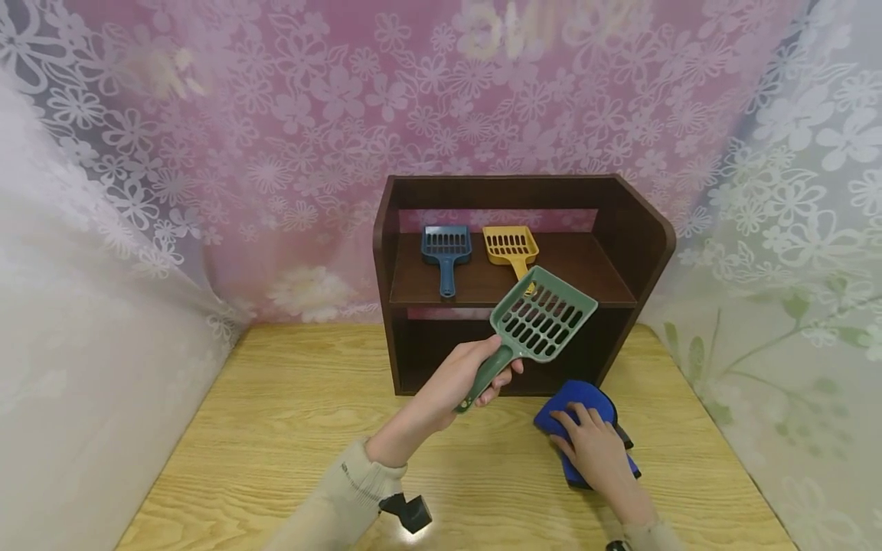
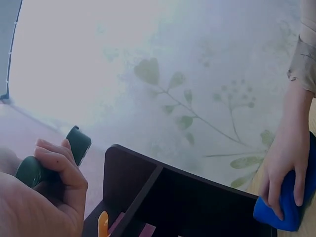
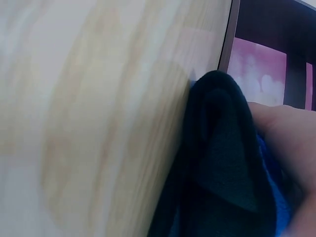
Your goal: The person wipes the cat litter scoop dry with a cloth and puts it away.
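A green slotted litter scoop (image 1: 494, 366) is in my left hand (image 1: 444, 390), fingers wrapped round its handle. Its scoop end points up and right, overlapping the shelf in the head view. The left wrist view shows only part of the green handle (image 2: 30, 170) in the curled fingers. Low at the right, my right hand (image 1: 598, 451) grips a folded blue cloth (image 1: 575, 394) with black edging, on the table. Bent fingers press over its top. In the right wrist view the cloth's dark side (image 3: 222, 158) hides most of the hand.
A dark brown two-tier shelf (image 1: 572, 268) stands at the back of the wood-grain table (image 1: 289, 428). On its upper tier lie a blue scoop (image 1: 447, 274) and a yellow scoop (image 1: 517, 262), handles forward. Flowered curtains (image 1: 310, 153) enclose the back and sides.
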A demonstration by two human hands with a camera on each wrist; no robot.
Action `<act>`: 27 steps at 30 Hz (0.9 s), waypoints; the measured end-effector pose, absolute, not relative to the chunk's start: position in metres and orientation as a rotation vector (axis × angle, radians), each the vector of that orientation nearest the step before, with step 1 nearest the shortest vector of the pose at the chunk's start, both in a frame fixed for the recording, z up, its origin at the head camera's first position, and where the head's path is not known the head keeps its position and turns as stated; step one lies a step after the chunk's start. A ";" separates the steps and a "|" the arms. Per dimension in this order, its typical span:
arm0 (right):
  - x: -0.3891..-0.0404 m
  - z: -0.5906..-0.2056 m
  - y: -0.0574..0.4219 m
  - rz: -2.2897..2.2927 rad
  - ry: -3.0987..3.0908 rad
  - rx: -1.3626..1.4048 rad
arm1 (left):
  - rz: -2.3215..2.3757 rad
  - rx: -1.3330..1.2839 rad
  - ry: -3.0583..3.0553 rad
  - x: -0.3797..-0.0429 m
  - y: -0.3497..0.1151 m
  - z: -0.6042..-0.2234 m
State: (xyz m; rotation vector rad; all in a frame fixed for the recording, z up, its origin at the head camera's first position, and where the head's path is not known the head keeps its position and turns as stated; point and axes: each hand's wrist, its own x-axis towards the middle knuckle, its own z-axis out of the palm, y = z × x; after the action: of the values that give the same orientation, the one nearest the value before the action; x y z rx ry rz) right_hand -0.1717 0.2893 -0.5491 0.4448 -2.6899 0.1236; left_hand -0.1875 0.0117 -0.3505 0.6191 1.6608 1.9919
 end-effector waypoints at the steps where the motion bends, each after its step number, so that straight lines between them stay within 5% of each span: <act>1: -0.171 -0.549 0.290 0.131 -2.698 0.443 | 1.998 0.606 1.662 -0.189 0.015 -0.348; 27: -0.158 -0.553 0.291 0.164 -2.708 0.462 | 2.142 0.562 1.569 -0.264 0.104 -0.305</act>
State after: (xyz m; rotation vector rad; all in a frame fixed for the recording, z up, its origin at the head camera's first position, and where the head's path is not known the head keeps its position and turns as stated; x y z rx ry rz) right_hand -0.1577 0.2914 -0.5528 0.4624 -2.7077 0.1635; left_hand -0.2644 0.1039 -0.3053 0.5622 1.5692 2.1423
